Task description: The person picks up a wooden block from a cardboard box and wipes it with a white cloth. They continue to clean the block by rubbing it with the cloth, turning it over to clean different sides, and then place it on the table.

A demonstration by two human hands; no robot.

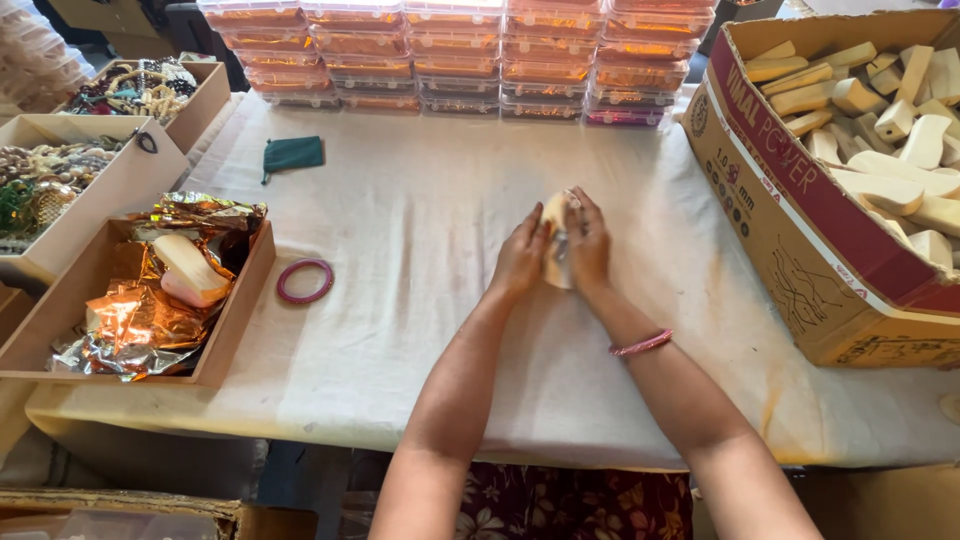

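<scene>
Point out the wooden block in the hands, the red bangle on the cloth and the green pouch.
wooden block (556, 268), head view, pale face between the hands.
red bangle (287, 294), head view, left rim of the ring.
green pouch (294, 154), head view, middle of the fabric.

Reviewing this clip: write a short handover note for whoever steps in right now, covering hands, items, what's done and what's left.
Left hand and right hand together grip one pale curved wooden block over the white cloth-covered table; something small and shiny sits between the fingers, too small to identify.
More blocks fill the cardboard box at right.
One block lies on copper foil in the wooden tray at left; pink bangle beside it.
Done: one block in the tray.
Left: the boxful.
</scene>
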